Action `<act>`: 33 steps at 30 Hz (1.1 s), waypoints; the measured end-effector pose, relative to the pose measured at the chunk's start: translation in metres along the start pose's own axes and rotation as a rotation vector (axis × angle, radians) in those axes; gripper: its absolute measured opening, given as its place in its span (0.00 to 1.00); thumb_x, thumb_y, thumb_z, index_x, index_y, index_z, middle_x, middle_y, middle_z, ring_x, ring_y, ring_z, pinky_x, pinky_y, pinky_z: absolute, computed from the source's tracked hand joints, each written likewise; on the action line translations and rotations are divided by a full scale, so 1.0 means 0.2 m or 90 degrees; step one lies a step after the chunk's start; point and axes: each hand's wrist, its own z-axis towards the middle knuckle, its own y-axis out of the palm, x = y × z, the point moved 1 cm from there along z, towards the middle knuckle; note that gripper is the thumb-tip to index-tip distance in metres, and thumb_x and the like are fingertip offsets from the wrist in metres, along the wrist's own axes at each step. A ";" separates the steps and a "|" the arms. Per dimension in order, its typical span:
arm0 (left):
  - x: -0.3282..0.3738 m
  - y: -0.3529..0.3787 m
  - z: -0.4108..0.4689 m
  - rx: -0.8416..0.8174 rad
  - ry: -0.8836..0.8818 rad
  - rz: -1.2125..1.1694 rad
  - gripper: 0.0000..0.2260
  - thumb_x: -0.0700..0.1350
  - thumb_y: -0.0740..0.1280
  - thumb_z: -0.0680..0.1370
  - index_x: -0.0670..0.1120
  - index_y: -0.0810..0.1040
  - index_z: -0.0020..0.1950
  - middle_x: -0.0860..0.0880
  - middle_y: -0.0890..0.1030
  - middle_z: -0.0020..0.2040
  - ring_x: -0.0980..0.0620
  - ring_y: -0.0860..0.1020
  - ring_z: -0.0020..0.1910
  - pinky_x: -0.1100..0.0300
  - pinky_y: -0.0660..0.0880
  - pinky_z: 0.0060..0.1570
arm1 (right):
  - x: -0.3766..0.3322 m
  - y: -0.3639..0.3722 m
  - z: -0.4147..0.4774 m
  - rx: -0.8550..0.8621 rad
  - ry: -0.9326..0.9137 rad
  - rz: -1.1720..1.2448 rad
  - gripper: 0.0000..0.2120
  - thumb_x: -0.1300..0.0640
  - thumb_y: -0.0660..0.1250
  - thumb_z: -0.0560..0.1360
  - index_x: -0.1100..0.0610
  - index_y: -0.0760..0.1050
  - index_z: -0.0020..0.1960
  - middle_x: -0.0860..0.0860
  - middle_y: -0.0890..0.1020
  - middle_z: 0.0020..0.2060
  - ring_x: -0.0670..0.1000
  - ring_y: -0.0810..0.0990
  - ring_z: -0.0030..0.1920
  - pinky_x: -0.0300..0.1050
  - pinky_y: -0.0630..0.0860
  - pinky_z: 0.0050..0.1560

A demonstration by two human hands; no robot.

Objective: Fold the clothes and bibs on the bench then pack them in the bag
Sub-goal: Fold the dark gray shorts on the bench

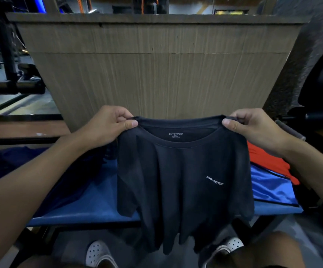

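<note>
T-shirt [183, 171], dark navy, hangs upright above the blue bench [91, 211]: collar up, hem down, long axis vertical, chest print facing the camera. Left hand [106, 124] pinches one shoulder, right hand [253, 128] pinches the other. Red and blue bibs [268, 175] lie at right.

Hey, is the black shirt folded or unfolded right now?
Unfolded: the shirt hangs full length from the left hand and right hand, which pinch its shoulders, hem dangling past the bench edge.
</note>
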 end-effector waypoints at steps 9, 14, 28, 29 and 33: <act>0.04 -0.04 0.02 -0.022 0.075 0.119 0.12 0.40 0.63 0.83 0.43 0.78 0.40 0.49 0.76 0.33 0.60 0.72 0.33 0.60 0.69 0.36 | -0.01 0.00 0.00 0.051 -0.002 -0.002 0.28 0.38 0.68 0.71 0.65 0.71 0.36 0.55 0.73 0.32 0.50 0.68 0.34 0.45 0.64 0.32; 0.03 -0.04 0.02 -0.002 0.059 0.150 0.16 0.44 0.62 0.83 0.38 0.76 0.38 0.51 0.71 0.30 0.59 0.68 0.28 0.63 0.65 0.30 | -0.02 -0.03 -0.03 -0.047 0.031 0.071 0.07 0.60 0.66 0.76 0.62 0.78 0.44 0.49 0.83 0.35 0.43 0.78 0.37 0.34 0.76 0.39; 0.20 0.13 -0.01 0.020 -0.049 0.031 0.25 0.49 0.63 0.83 0.32 0.66 0.34 0.46 0.64 0.31 0.49 0.61 0.31 0.56 0.56 0.32 | -0.05 0.09 0.01 0.179 0.081 -0.107 0.23 0.51 0.69 0.77 0.64 0.70 0.30 0.54 0.69 0.25 0.49 0.65 0.27 0.44 0.61 0.31; 0.22 0.16 -0.01 0.022 -0.045 0.022 0.25 0.48 0.63 0.83 0.33 0.65 0.33 0.46 0.64 0.30 0.49 0.61 0.31 0.56 0.56 0.32 | -0.06 0.13 0.01 0.187 0.071 -0.130 0.23 0.50 0.69 0.77 0.63 0.70 0.30 0.52 0.68 0.24 0.46 0.64 0.26 0.42 0.61 0.29; 0.32 0.29 -0.02 0.015 -0.003 0.021 0.22 0.45 0.63 0.83 0.42 0.64 0.30 0.47 0.61 0.28 0.53 0.59 0.26 0.58 0.54 0.27 | -0.17 0.29 0.00 0.201 0.002 -0.192 0.21 0.51 0.70 0.76 0.61 0.71 0.30 0.51 0.67 0.21 0.44 0.62 0.24 0.37 0.59 0.25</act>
